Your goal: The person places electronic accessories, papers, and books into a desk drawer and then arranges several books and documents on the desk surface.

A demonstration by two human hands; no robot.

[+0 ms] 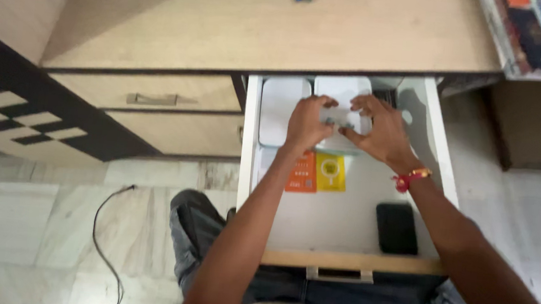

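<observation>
Overhead, a pale wooden desk (pixel 273 30) is spanning the view, and its white-lined drawer (pixel 441 152) is standing pulled fully out over the person's lap. At the drawer's back, a flat white rectangular box (pixel 282 105) is lying beside a second white box (pixel 343 90). Both hands are meeting over that second box: the left hand (pixel 308 123) and right hand (pixel 378 128) are pinching a small whitish object (pixel 344 118), possibly a plug, fingers closed on it from either side to steady it. Nearer, a black rectangular case (pixel 397 227), an orange card (pixel 303 172) and a yellow card (pixel 331 173) are lying flat.
</observation>
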